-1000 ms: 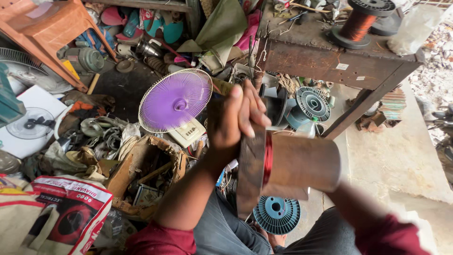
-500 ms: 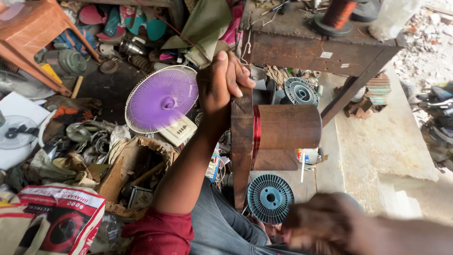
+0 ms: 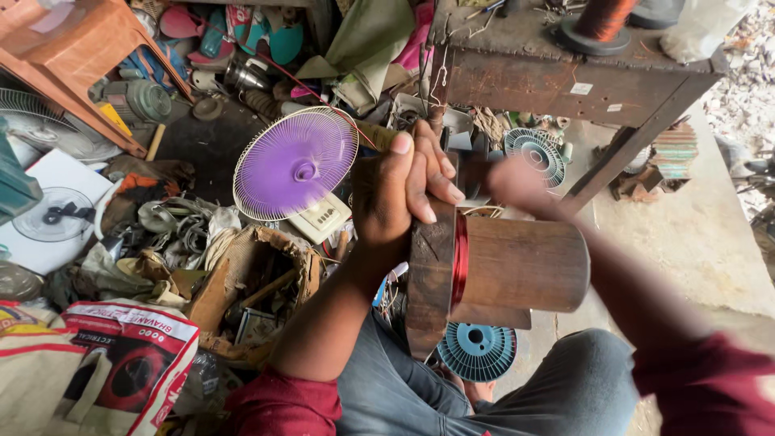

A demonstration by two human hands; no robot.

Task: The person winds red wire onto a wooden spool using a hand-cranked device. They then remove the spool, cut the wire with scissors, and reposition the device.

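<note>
Gripping the flat wooden end plate (image 3: 428,274) from above, the left hand (image 3: 400,190) steadies a wooden winding form (image 3: 517,265) ringed with red wire (image 3: 459,258) over the lap; the right hand (image 3: 517,182), blurred beyond it, grip unclear.

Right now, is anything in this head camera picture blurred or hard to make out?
In the head view the right hand is smeared by motion blur, so its fingers cannot be made out; the left hand gripping the wooden former with its red wire coil is sharp, as is the purple fan. Light is soft daylight, with the concrete floor at right washed pale.
</note>
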